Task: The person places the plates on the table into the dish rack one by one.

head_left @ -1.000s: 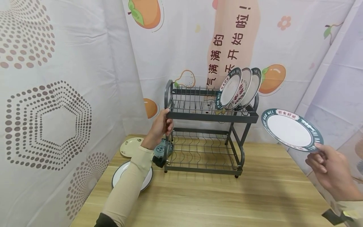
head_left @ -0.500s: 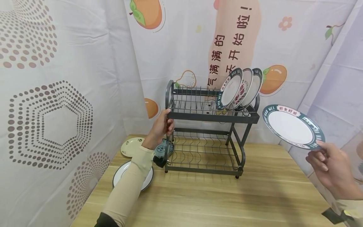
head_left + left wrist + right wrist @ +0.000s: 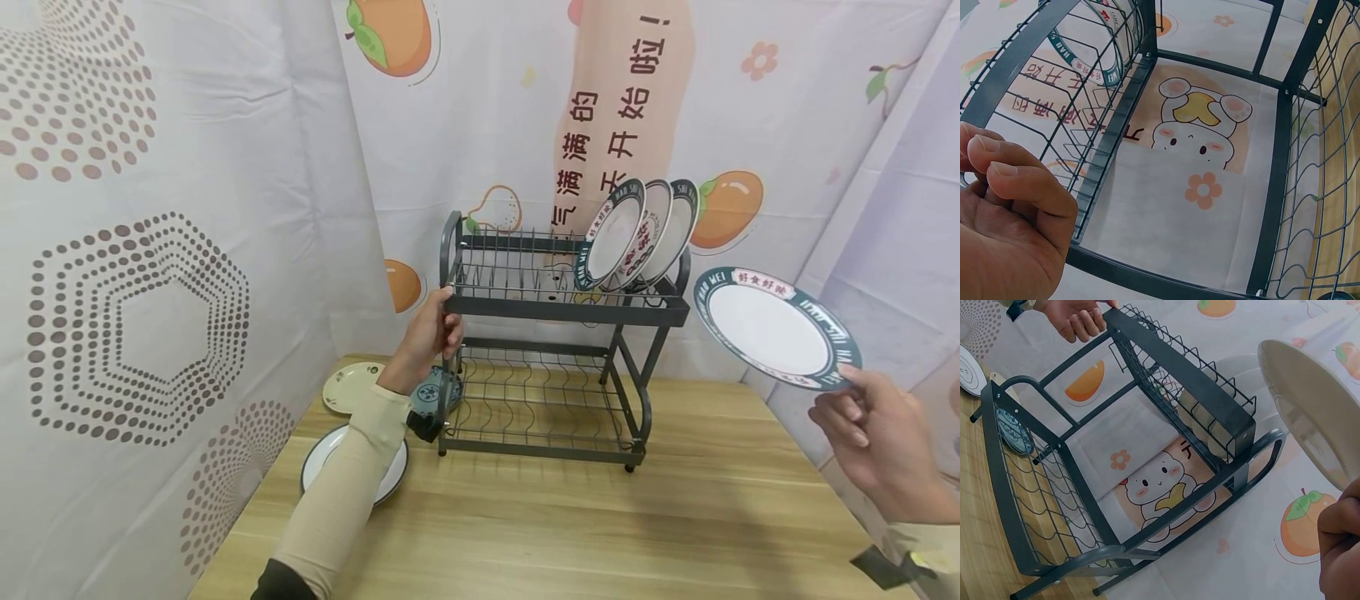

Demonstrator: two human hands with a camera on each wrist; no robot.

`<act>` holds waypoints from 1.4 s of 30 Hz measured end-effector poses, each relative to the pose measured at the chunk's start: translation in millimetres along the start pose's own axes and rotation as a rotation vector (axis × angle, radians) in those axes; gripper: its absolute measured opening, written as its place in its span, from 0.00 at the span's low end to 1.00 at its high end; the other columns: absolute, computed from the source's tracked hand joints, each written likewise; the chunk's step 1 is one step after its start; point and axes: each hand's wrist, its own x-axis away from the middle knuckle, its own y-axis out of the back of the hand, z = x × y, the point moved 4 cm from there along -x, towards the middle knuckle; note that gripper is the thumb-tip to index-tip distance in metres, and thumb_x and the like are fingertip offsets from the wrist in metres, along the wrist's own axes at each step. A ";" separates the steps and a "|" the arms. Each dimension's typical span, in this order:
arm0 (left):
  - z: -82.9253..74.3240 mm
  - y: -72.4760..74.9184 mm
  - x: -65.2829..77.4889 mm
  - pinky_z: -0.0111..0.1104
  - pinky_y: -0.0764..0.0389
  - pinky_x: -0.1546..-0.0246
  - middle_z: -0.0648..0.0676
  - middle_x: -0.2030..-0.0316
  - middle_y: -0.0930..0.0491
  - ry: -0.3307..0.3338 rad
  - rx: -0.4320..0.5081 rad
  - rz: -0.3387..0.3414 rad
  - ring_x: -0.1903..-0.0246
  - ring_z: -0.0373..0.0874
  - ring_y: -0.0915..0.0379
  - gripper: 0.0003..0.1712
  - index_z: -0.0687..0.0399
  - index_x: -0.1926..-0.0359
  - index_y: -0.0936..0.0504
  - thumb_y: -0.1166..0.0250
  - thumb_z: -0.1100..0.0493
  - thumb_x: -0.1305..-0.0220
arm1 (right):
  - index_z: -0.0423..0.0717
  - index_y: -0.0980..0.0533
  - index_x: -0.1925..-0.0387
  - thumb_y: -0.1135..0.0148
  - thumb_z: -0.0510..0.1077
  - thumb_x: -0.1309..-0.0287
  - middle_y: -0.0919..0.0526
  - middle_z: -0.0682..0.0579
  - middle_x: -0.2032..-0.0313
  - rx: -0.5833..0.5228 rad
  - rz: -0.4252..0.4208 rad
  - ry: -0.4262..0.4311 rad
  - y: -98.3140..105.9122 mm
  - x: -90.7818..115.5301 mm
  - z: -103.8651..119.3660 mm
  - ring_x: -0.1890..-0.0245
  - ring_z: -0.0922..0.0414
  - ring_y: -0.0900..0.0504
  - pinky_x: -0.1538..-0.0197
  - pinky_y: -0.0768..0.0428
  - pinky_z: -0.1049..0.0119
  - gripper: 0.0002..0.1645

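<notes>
My left hand grips the upper left front corner of a dark grey two-tier dish rack, its fingers curled in the left wrist view. Out to the right of the rack, my right hand pinches the rim of a white plate with a green lettered border. That plate is held in the air, face tilted up; its pale underside shows in the right wrist view. Three plates lean in a row at the right end of the upper tier, and the lower tier holds no dishes.
On the wooden table, left of the rack, lie a cream plate, a blue patterned dish and a white dark-rimmed plate, partly behind my left forearm. Printed curtains stand behind and at both sides.
The plate in my right hand has risen slightly and tipped its face a little more toward me. My left hand stays on the rack corner, and the rack's plates have not moved.
</notes>
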 end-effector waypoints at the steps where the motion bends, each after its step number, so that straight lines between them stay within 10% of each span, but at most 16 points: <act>1: 0.1 0.0 -0.1 0.32 0.38 0.84 0.49 0.87 0.36 0.000 -0.002 0.001 0.88 0.42 0.44 0.32 0.52 0.78 0.41 0.55 0.34 0.23 | 0.21 0.32 0.37 0.84 0.33 0.19 0.53 0.48 0.81 0.004 -0.002 0.000 -0.6 -0.6 0.4 0.90 0.56 0.54 0.80 0.61 0.70 0.34; 14: 0.8 1.1 -0.7 0.32 0.38 0.84 0.48 0.87 0.37 0.001 0.001 -0.006 0.88 0.42 0.44 0.32 0.51 0.78 0.41 0.55 0.34 0.24 | 0.26 0.34 0.31 0.80 0.33 0.19 0.48 0.48 0.82 0.126 -0.016 0.024 -13.7 -8.7 3.0 0.90 0.56 0.50 0.78 0.60 0.66 0.31; 22: -0.6 -0.7 -1.4 0.33 0.38 0.84 0.49 0.86 0.36 -0.027 0.005 0.017 0.88 0.43 0.45 0.32 0.52 0.77 0.41 0.56 0.34 0.23 | 0.19 0.35 0.35 0.86 0.33 0.20 0.49 0.48 0.83 -0.017 0.065 0.004 -22.1 -14.7 1.3 0.91 0.55 0.47 0.80 0.58 0.67 0.34; 30: -2.6 -0.8 -0.1 0.33 0.38 0.84 0.49 0.86 0.37 -0.028 0.005 0.019 0.88 0.42 0.44 0.32 0.52 0.77 0.42 0.56 0.34 0.23 | 0.20 0.28 0.42 0.82 0.33 0.19 0.46 0.49 0.83 0.143 0.042 0.025 -31.3 -19.4 0.3 0.91 0.57 0.45 0.80 0.58 0.66 0.33; 42: -0.1 -0.3 -0.4 0.32 0.38 0.84 0.49 0.87 0.36 -0.016 0.003 0.010 0.88 0.43 0.44 0.32 0.52 0.78 0.41 0.57 0.35 0.22 | 0.16 0.29 0.45 0.82 0.31 0.21 0.49 0.47 0.83 0.031 0.045 0.031 -39.8 -29.8 -3.1 0.92 0.56 0.50 0.80 0.59 0.69 0.32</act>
